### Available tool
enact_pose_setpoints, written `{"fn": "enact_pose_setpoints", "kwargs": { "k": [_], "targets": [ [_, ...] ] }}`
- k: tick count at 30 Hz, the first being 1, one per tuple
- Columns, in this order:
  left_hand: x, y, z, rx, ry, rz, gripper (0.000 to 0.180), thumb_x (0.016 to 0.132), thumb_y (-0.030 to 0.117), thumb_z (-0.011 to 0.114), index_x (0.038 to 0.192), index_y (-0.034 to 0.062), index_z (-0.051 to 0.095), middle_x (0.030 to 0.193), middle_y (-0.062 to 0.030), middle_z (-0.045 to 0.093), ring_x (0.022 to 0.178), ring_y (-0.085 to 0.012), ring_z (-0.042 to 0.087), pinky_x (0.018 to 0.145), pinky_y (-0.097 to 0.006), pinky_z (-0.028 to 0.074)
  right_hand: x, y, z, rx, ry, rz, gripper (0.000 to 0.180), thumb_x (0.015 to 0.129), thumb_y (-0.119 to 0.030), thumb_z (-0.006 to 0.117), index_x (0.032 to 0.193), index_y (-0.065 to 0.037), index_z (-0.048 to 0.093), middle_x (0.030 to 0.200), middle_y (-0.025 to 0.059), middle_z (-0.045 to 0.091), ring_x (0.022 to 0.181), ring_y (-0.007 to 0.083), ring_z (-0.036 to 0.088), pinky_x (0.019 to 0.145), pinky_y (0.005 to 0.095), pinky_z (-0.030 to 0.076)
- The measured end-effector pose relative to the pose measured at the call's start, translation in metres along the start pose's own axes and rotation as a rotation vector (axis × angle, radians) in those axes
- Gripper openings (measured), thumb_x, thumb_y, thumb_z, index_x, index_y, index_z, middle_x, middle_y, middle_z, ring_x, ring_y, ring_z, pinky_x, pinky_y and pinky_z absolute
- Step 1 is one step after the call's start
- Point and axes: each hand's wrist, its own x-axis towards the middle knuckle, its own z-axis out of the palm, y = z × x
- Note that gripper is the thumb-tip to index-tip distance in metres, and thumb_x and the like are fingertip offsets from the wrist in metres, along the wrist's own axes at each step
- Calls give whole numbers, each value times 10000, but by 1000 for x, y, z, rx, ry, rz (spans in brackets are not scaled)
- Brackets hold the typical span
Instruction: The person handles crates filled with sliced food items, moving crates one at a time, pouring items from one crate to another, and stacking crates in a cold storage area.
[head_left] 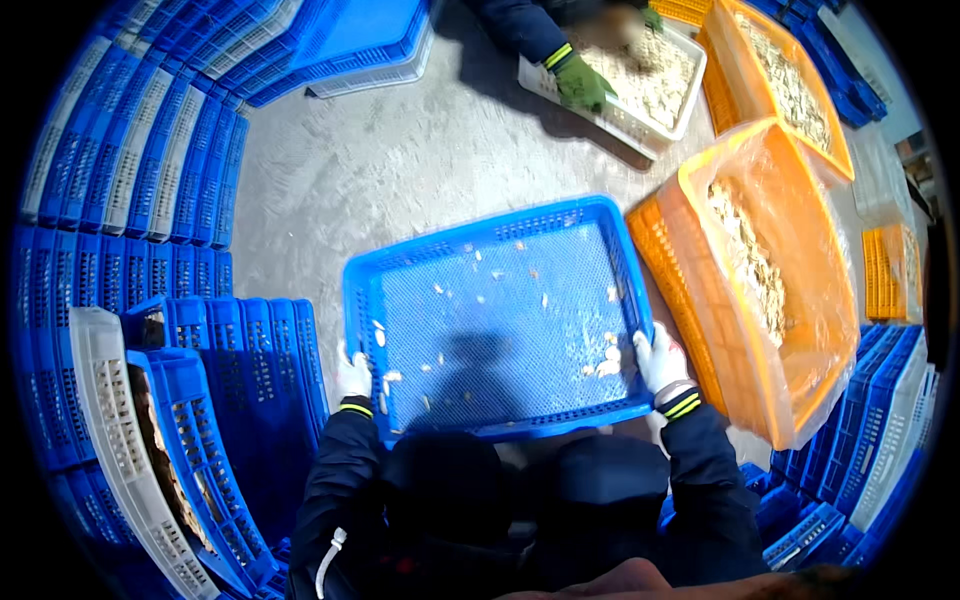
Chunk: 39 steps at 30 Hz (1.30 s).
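A blue plastic mesh tray [500,350] is held in front of my knees by its two short sides. Small pale flakes [608,362] are scattered over its bottom, mostly near the left and right walls. My left hand [354,375], in a white glove, is closed on the left rim. On the opposite side my right hand [661,362], also white-gloved, grips the right rim. Parts of the fingers on both hands are hidden by the tray wall. Close by on the right stands an orange crate [680,290] lined with clear plastic, with pale pieces [752,262] inside.
Another person's green-gloved hand [583,84] touches a white crate [640,135] of pale pieces ahead. Behind the near orange crate is a second orange crate [835,130]. Blue and white crates [130,150] are stacked at left; more blue crates [870,400] stand at right. Grey floor [350,160] shows ahead.
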Motion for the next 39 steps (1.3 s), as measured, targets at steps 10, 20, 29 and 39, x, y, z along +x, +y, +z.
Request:
{"fn": "enact_pose_setpoints", "kwargs": {
  "k": [10,20,29,39],
  "targets": [
    [-8,-14,21,159,-219,5,697,877,57,553,1469,50,185,1196,-276,579,1091,-371,594,944,-417,454,-1,42,81,-261,-215,487,613,890,-550,478,1269,-70,522,1142,247,614,1038,394,604,935,462,451],
    [-1,-57,37,426,-67,-47,653,864,46,562,1442,69,257,1174,-247,596,1051,-380,606,889,-419,479,57,43,81,362,-71,313,342,882,-290,625,1126,-49,625,1011,188,673,962,342,644,857,404,490],
    [-42,40,7,-49,114,-65,516,936,281,543,1385,60,420,1022,-159,648,839,-220,613,807,-338,492,29,19,35,194,196,52,468,955,-294,528,1375,-125,411,991,236,659,875,375,657,770,430,510],
    [-2,-32,37,240,-154,-119,619,899,243,548,1438,107,277,1074,-256,632,942,-372,648,844,-448,496,58,46,83,-79,27,286,445,915,-433,535,1242,-133,495,928,222,664,885,419,634,772,483,497]
  ]
}}
